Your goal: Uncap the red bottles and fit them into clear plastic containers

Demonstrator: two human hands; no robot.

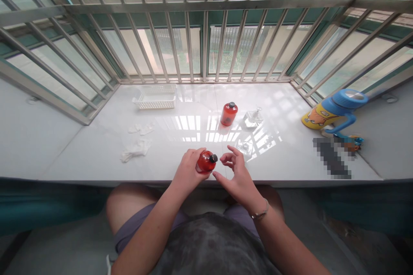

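My left hand is wrapped round a red bottle with a black cap, held tilted toward the right near the counter's front edge. Just right of the cap, my right hand has its thumb and fingers apart, with nothing between them. Farther back stands a second red bottle, also black-capped and upright. Beside it is a small clear container with a pump top. A clear, shiny object lies on the counter behind my right hand; its kind is hard to make out.
A white perforated basket sits at the back left. Crumpled white pieces lie on the left of the white counter. At the right are a yellow-and-blue flask and a blurred-out dark item. Metal bars line the windows behind.
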